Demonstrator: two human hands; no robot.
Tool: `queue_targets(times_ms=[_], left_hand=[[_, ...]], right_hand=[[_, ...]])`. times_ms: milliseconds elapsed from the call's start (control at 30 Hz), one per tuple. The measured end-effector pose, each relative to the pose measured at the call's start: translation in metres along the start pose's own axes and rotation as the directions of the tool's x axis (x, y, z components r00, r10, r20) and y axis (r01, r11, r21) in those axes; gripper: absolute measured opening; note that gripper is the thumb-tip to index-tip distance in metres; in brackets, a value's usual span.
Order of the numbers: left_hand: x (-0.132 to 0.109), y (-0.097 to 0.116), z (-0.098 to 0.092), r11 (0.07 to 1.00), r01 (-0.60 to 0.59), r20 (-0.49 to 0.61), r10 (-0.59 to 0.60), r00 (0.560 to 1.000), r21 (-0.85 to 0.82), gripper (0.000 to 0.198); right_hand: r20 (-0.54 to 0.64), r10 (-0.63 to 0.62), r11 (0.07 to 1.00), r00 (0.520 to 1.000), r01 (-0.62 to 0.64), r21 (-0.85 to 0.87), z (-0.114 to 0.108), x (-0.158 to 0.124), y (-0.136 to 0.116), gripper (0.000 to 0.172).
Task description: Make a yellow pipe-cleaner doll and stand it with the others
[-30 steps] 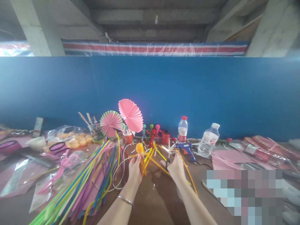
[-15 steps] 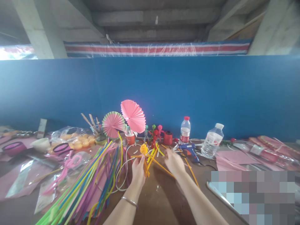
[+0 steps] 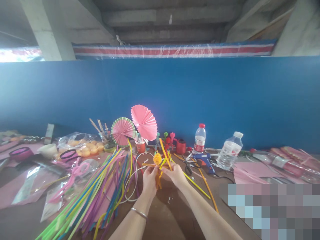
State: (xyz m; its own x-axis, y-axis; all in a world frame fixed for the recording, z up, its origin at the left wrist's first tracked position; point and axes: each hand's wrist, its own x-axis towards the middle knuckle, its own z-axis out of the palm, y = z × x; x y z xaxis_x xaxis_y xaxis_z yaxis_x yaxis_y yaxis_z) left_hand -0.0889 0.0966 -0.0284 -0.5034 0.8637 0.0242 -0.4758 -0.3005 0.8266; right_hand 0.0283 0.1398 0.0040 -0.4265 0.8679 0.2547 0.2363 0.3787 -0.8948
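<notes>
A small figure [image 3: 157, 159] of orange pipe cleaner, with a round coiled head and stick arms, is upright in my left hand [image 3: 149, 182]. The fingers of that hand are closed around its body, and its legs hang below them. Between the fingertips of my right hand [image 3: 177, 175], close beside the figure, is an orange pipe cleaner [image 3: 164, 151] that slants up past the head. Yellow and orange pipe cleaners lie to the right, next to black-handled scissors [image 3: 188, 170]. Behind stand several finished figures [image 3: 172, 136] in pink, green and red, partly hidden.
Bunched coloured pipe cleaners [image 3: 82, 196] cover the left front. A blue glue gun [image 3: 206, 161] lies at right, near two water bottles, one a red-capped bottle [image 3: 200, 138]. A white cord [image 3: 135, 173] loops left of my hands. Paper fans [image 3: 144, 122] stand behind.
My right hand has moved left from the loose pipe cleaners to the figure, bringing up an orange pipe cleaner. My left hand still holds the figure. The view has shifted slightly.
</notes>
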Motion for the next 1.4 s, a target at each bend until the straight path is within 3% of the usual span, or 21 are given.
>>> queue_targets(times_ms=[167, 333, 433, 533, 600, 700, 767, 933, 1167, 1400], left_hand=[[-0.003, 0.001, 0.003, 0.999, 0.039, 0.016, -0.040, 0.999, 0.021, 0.027], [-0.003, 0.002, 0.004, 0.998, 0.054, 0.021, -0.055, 0.998, 0.028, 0.027], [-0.003, 0.001, 0.004, 0.998, 0.034, 0.016, -0.035, 0.999, 0.059, 0.027], [-0.002, 0.001, 0.002, 0.996, 0.008, -0.010, -0.007, 1.000, 0.085, 0.026], [-0.002, 0.001, 0.001, 0.995, -0.012, -0.055, 0.017, 0.998, 0.099, 0.027], [-0.002, 0.002, 0.000, 0.991, -0.057, -0.111, 0.071, 0.991, 0.124, 0.025], [-0.002, 0.003, -0.001, 0.990, -0.070, -0.115, 0.084, 0.990, 0.121, 0.025], [-0.001, 0.001, -0.001, 0.980, -0.084, -0.114, 0.105, 0.988, 0.180, 0.021], [-0.001, 0.002, -0.003, 0.948, -0.117, -0.116, 0.158, 0.981, 0.297, 0.021], [0.000, 0.008, -0.003, 0.825, -0.200, -0.178, 0.338, 0.924, 0.528, 0.026]], right_hand=[[-0.038, -0.022, 1.000, 0.999, 0.022, -0.016, 0.004, 0.006, 0.001, 0.026], [-0.101, 0.038, 0.999, 0.994, -0.040, -0.022, 0.000, 0.008, 0.012, 0.027], [-0.084, 0.035, 0.997, 0.996, -0.041, -0.072, -0.004, 0.006, 0.012, 0.026], [-0.163, -0.092, 0.977, 0.982, 0.057, -0.205, -0.005, -0.001, 0.008, 0.027], [-0.220, -0.261, 0.917, 0.940, 0.170, -0.362, -0.003, -0.008, 0.005, 0.027], [-0.102, -0.471, 0.766, 0.876, 0.350, -0.540, 0.007, -0.019, 0.004, 0.027], [-0.030, -0.516, 0.699, 0.856, 0.401, -0.592, 0.017, -0.023, 0.006, 0.028], [-0.032, -0.505, 0.699, 0.863, 0.386, -0.602, 0.029, -0.024, 0.015, 0.021], [0.065, -0.482, 0.657, 0.874, 0.410, -0.632, 0.020, -0.022, 0.015, 0.046], [0.046, -0.506, 0.600, 0.861, 0.389, -0.699, 0.017, -0.022, 0.008, 0.038]])
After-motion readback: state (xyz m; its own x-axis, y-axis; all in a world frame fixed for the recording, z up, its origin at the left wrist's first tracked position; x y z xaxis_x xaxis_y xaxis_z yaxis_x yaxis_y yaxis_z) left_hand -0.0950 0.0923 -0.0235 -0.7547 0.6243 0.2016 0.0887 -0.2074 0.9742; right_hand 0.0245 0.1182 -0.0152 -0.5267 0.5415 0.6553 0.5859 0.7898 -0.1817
